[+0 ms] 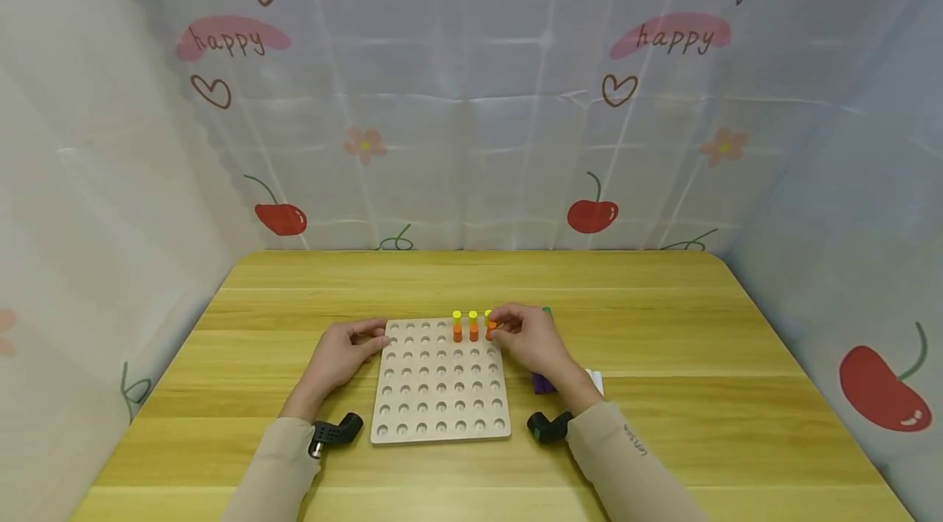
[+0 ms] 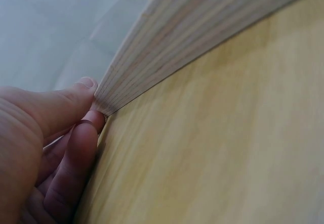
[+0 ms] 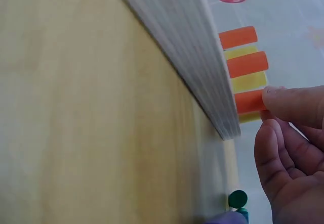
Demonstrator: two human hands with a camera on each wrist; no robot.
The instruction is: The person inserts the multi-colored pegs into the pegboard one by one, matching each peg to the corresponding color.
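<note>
pegboard [image 1: 442, 437] on bench [image 1: 295, 285] | left hand [image 1: 343, 352] grips its far-left corner | right hand [image 1: 534, 338] grip pinches third orange peg [image 3: 249, 101] | three yellow pegs [image 1: 457, 316], two orange pegs [image 1: 457, 335] stand | seemingly remaining: most holes; green piece [image 3: 238, 198], purple piece [image 1: 543, 384], white piece [image 1: 597, 380] alongside

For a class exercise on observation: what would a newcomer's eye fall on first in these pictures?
The bright yellow pegs and orange pegs, near the far right corner of the wooden board, where the right hand pinches one. Large red cherries dot the backdrop behind the table.
</note>
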